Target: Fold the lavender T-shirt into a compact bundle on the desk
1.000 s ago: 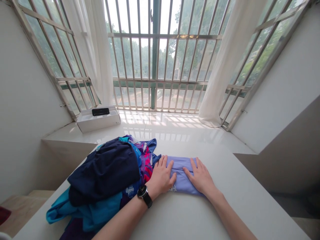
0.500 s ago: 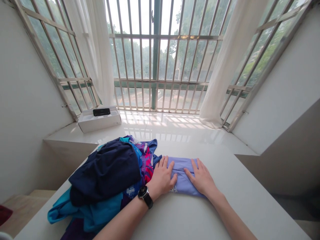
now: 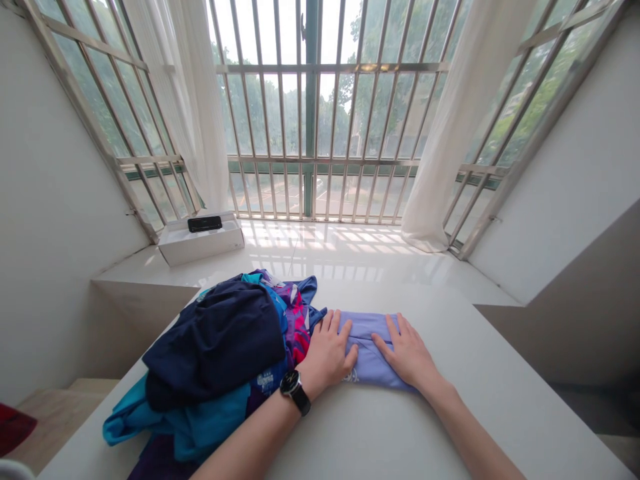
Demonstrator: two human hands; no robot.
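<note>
A folded lilac garment lies on the white table, right of the middle. My left hand, with a black watch on its wrist, lies flat on the garment's left part, fingers stretched out. My right hand lies flat on its right part, fingers spread. Neither hand grips anything. A pile of unfolded clothes, dark navy on top with teal, blue and pink below, sits just left of my left hand and touches the lilac garment.
A white box with a black device on it stands on the glossy window ledge behind the table. Barred windows and sheer white curtains close the back. Walls stand left and right; a step drops off at the right.
Both hands have stayed flat on the lilac garment. The view has shifted slightly, so everything sits a little further right in the frame.
</note>
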